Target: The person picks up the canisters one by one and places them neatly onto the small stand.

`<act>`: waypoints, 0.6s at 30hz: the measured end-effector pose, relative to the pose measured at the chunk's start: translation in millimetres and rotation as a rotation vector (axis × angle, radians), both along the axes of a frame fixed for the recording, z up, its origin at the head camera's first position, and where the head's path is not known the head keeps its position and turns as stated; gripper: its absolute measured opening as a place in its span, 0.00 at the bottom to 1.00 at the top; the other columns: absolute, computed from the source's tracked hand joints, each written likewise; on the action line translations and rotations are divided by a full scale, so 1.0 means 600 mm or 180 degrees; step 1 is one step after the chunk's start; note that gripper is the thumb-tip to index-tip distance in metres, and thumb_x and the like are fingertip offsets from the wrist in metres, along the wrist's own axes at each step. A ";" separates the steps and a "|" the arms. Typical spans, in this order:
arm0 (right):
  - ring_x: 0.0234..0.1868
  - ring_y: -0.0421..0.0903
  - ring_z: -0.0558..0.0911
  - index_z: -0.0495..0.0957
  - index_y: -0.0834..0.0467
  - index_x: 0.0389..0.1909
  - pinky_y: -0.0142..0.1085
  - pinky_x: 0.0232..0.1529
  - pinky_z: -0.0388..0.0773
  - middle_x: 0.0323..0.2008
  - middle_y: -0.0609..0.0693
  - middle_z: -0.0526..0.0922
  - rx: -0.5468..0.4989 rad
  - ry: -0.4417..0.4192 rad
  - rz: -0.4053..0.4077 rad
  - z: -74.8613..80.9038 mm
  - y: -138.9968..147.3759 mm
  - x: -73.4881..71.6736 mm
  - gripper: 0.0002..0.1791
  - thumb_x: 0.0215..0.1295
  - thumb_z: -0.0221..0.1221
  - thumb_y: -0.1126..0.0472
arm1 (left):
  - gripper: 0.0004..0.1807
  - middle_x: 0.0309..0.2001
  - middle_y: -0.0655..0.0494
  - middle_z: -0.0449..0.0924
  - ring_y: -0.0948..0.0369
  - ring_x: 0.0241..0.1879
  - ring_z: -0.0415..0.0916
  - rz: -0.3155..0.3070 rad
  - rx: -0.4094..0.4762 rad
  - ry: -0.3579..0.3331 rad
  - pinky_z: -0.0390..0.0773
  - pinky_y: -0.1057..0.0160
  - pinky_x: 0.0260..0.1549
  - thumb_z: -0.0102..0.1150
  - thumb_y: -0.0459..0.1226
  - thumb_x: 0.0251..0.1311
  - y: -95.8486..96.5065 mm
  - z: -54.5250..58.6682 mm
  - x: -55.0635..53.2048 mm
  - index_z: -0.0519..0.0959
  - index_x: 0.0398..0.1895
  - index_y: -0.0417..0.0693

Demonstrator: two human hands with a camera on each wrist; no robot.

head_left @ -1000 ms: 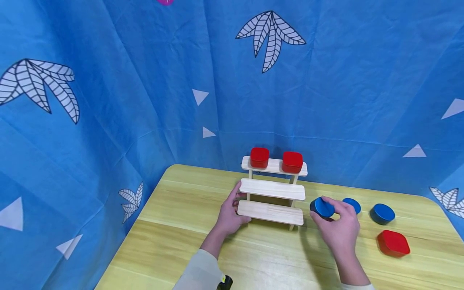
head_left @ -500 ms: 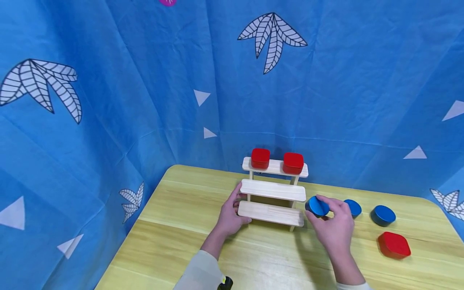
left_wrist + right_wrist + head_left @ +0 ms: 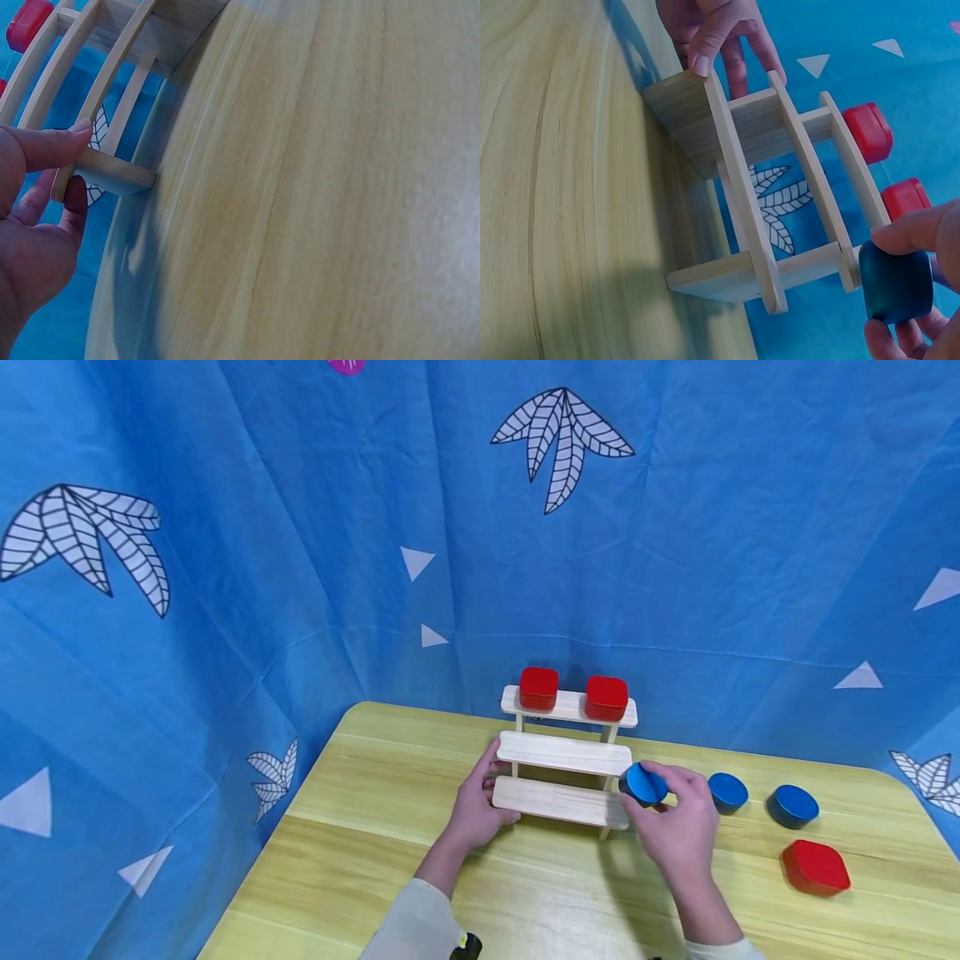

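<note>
A small three-tier wooden shelf stand (image 3: 561, 799) stands on the table. My left hand (image 3: 477, 802) grips the left end of its lowest tier, thumb at the front edge. In the left wrist view, the thumb and fingers (image 3: 49, 150) pinch that board. Beside the right end of the middle tier, my right hand (image 3: 678, 818) holds a blue round block (image 3: 643, 783) between thumb and fingers, raised above the table. Two red rounded-square blocks, a left one (image 3: 538, 688) and a right one (image 3: 606, 697), sit on the top tier.
Right of my right hand, two more blue round blocks lie on the table, one nearer (image 3: 727, 793) and one farther right (image 3: 792, 806). A red block (image 3: 816, 867) lies in front of them. Behind the wooden table (image 3: 360, 860) hangs a blue patterned cloth (image 3: 525, 568).
My right hand has moved left with the blue block, from over the table to the right end of the shelf stand. The left hand stays where it was.
</note>
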State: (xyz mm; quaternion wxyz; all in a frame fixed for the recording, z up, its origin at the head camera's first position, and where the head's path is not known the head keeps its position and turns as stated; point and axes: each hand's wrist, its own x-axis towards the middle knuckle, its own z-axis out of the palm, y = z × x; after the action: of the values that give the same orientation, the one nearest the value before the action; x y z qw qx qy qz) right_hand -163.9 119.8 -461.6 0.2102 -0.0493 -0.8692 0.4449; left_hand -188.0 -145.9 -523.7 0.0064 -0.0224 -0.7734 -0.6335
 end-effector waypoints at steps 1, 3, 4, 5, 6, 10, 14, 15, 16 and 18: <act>0.54 0.61 0.72 0.84 0.61 0.53 0.55 0.37 0.83 0.52 0.61 0.73 -0.0006 -0.0009 0.0009 0.000 -0.001 0.000 0.29 0.45 0.78 0.68 | 0.69 0.59 0.54 0.73 0.53 0.50 0.75 0.0002 0.0000 0.0000 0.81 0.60 0.44 0.72 0.13 0.38 0.000 0.000 0.000 0.53 0.78 0.78; 0.54 0.62 0.72 0.84 0.61 0.53 0.58 0.38 0.82 0.52 0.61 0.73 -0.0027 -0.0013 0.0032 -0.001 -0.004 -0.001 0.29 0.45 0.77 0.69 | 0.69 0.59 0.54 0.73 0.53 0.50 0.75 0.0003 0.0007 -0.0001 0.81 0.60 0.44 0.72 0.13 0.38 0.000 0.000 0.001 0.53 0.78 0.77; 0.54 0.61 0.73 0.84 0.61 0.53 0.58 0.38 0.82 0.52 0.61 0.73 -0.0028 -0.0014 0.0033 -0.002 -0.004 -0.002 0.29 0.45 0.77 0.69 | 0.69 0.59 0.54 0.73 0.53 0.50 0.75 0.0003 0.0011 -0.0002 0.81 0.60 0.44 0.72 0.13 0.38 0.000 0.000 0.001 0.53 0.78 0.77; 0.54 0.61 0.73 0.84 0.61 0.53 0.58 0.38 0.82 0.52 0.61 0.73 -0.0030 -0.0007 0.0038 -0.002 -0.005 -0.002 0.29 0.45 0.77 0.69 | 0.69 0.59 0.54 0.73 0.53 0.50 0.75 0.0004 0.0011 -0.0002 0.81 0.60 0.44 0.72 0.13 0.38 0.000 0.001 0.002 0.53 0.78 0.77; 0.54 0.61 0.73 0.84 0.61 0.53 0.58 0.38 0.82 0.52 0.61 0.73 -0.0030 0.0001 0.0042 -0.003 -0.006 -0.002 0.29 0.45 0.77 0.69 | 0.69 0.59 0.54 0.73 0.53 0.50 0.75 0.0003 0.0011 -0.0003 0.81 0.60 0.44 0.72 0.13 0.38 0.000 0.001 0.002 0.53 0.78 0.77; 0.53 0.61 0.73 0.84 0.61 0.53 0.58 0.37 0.82 0.52 0.60 0.73 -0.0042 0.0033 0.0061 -0.002 -0.010 -0.003 0.29 0.44 0.77 0.69 | 0.69 0.59 0.54 0.73 0.53 0.50 0.75 0.0010 0.0001 -0.0013 0.81 0.59 0.44 0.71 0.13 0.38 0.000 0.001 0.002 0.53 0.78 0.78; 0.53 0.60 0.73 0.84 0.61 0.53 0.58 0.37 0.83 0.51 0.60 0.74 -0.0049 0.0058 0.0073 0.002 -0.014 -0.004 0.29 0.44 0.78 0.69 | 0.69 0.59 0.55 0.73 0.53 0.51 0.75 0.0015 -0.0027 -0.0006 0.81 0.59 0.45 0.72 0.14 0.38 0.000 0.001 0.001 0.53 0.78 0.78; 0.53 0.60 0.73 0.84 0.61 0.53 0.58 0.38 0.82 0.51 0.60 0.74 -0.0070 0.0065 0.0076 0.003 -0.015 -0.004 0.29 0.44 0.78 0.69 | 0.69 0.59 0.55 0.73 0.53 0.51 0.75 0.0014 -0.0028 -0.0004 0.80 0.59 0.45 0.72 0.14 0.38 0.000 0.001 0.001 0.53 0.78 0.78; 0.53 0.61 0.73 0.84 0.61 0.53 0.58 0.38 0.82 0.51 0.60 0.74 -0.0083 0.0065 0.0084 0.004 -0.016 -0.005 0.29 0.44 0.78 0.69 | 0.69 0.59 0.55 0.73 0.53 0.51 0.75 0.0013 -0.0028 -0.0001 0.80 0.59 0.45 0.72 0.14 0.38 0.000 0.001 0.001 0.53 0.78 0.78; 0.53 0.61 0.73 0.84 0.61 0.53 0.58 0.38 0.82 0.52 0.60 0.74 -0.0100 0.0068 0.0100 0.005 -0.019 -0.006 0.29 0.45 0.77 0.69 | 0.69 0.59 0.55 0.73 0.53 0.51 0.74 0.0012 -0.0027 0.0011 0.80 0.59 0.45 0.72 0.14 0.38 0.000 0.001 0.001 0.53 0.78 0.77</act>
State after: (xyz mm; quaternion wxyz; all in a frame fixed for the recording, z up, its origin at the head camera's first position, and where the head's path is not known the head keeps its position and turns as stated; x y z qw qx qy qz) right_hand -167.3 108.6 -458.5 0.2115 -0.0342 -0.8605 0.4622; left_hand -187.4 -146.1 -523.0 0.0088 -0.0221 -0.7761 -0.6301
